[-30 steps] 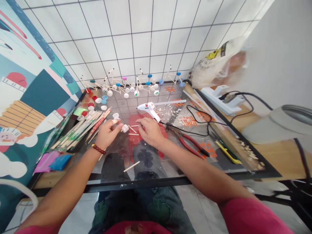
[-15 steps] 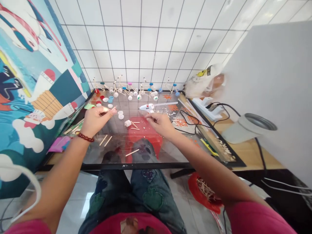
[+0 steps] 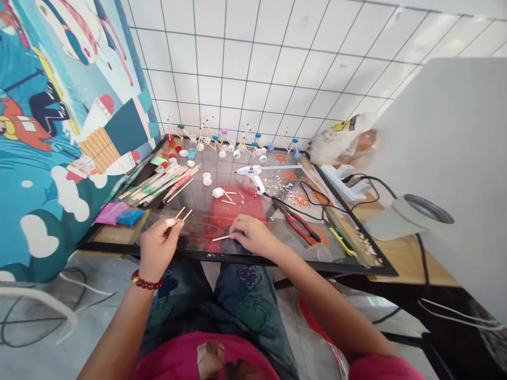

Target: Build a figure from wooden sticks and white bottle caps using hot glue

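Both hands have pulled back to the near edge of the worktop (image 3: 198, 254). Right hand (image 3: 253, 236) pinches the end of a wooden stick (image 3: 220, 238) lying flat; left hand (image 3: 158, 245) pinched shut, contents unclear. Stick looks light, stiff and snappable: grip near the end. Spare sticks (image 3: 183, 213) just beyond the left hand, glue gun (image 3: 253, 174) farther out.

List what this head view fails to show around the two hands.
Head view:
- Left hand: pinches a small pale piece, too small to identify.
- Right hand: fingers cover one end of the stick; grip unclear.
- Stick-and-cap models by the wall: joints too small.
- Plastic bag: blurred, label unreadable.
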Tool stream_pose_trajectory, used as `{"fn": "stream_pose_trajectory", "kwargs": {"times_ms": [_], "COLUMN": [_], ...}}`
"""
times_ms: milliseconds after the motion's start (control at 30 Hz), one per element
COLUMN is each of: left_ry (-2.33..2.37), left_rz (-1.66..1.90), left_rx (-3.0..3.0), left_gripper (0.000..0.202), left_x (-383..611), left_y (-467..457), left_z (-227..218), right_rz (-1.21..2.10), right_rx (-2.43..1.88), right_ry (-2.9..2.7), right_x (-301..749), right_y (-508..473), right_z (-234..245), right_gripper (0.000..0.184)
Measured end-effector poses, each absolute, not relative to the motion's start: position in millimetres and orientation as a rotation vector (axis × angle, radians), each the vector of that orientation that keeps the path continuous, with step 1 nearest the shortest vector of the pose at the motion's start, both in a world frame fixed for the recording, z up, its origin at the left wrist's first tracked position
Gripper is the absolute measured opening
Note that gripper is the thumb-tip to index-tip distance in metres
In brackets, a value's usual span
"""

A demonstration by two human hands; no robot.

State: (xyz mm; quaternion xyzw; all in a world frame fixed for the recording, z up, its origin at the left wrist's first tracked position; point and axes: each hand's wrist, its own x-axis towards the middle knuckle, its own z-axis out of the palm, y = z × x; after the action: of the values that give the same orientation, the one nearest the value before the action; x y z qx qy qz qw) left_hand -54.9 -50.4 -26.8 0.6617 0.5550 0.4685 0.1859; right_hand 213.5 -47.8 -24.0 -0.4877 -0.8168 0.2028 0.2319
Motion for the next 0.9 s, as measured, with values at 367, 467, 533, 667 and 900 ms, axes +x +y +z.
{"fn": "stream_pose_trajectory", "kwargs": {"times_ms": [367, 467, 533, 667, 900], "left_ry": [1.196, 1.124, 1.093, 1.103, 1.087], "left_rz": [1.208, 1.212, 1.217, 1.197, 1.238], "left_rx": [1.253, 0.968, 0.858, 0.840, 0.953], "left_gripper": [0.027, 0.036, 0.042, 0.043, 0.035], "left_x": [-7.5, -12.0, -14.0, -11.1, 9.7], "left_y": [-58.7, -46.8, -41.5, -37.1, -35.2], "left_z": [-31.7, -30.0, -26.8, -21.8, -28.3], "right_rz": [0.700, 0.795, 0.883, 0.960, 0.906], "right_rx": [-1.280, -1.215, -1.166, -1.144, -1.189], "right_ry": [-1.933, -1.880, -1.840, -1.793, -1.830], "right_x": [170.5, 174.9, 177.7, 177.6, 173.1], "right_y": [-56.3, -56.9, -56.4, -55.5, -56.6], "right_z": [-34.4, -34.7, -33.5, -32.5, -33.9], "right_gripper": [0.009, 0.014, 0.022, 0.024, 0.020]}}
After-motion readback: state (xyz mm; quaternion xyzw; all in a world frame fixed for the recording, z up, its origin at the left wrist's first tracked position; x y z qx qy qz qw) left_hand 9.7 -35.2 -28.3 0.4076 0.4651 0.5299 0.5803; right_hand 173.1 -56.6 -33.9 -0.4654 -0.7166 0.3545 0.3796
